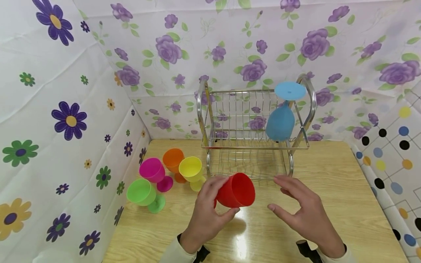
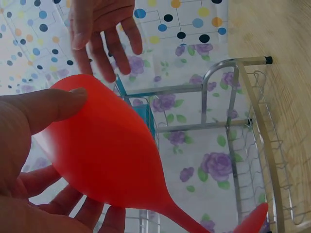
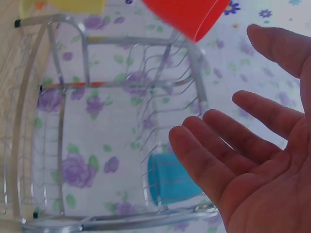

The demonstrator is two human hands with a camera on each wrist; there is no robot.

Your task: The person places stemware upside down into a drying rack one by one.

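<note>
My left hand (image 1: 208, 208) grips a red plastic goblet (image 1: 238, 191) round its bowl, above the table. The goblet is tilted, its mouth facing right; in the left wrist view its stem points down and right, away from the thumb. To the right of it my right hand (image 1: 304, 212) hovers with fingers spread and nothing between them, apart from the goblet. In the right wrist view the red goblet's rim (image 3: 206, 22) shows above the fingers. Behind the hands a blue goblet (image 1: 281, 122) sits upside down on the upper tier of a metal dish rack (image 1: 243, 148).
Left of the rack stand a yellow goblet (image 1: 190, 168), an orange goblet (image 1: 173, 160), a magenta goblet (image 1: 152, 170) and a green goblet (image 1: 141, 192), all upright on the wooden table (image 1: 332, 175). Flowered cloth (image 1: 227, 29) hangs behind the rack, with more patterned cloth at both sides.
</note>
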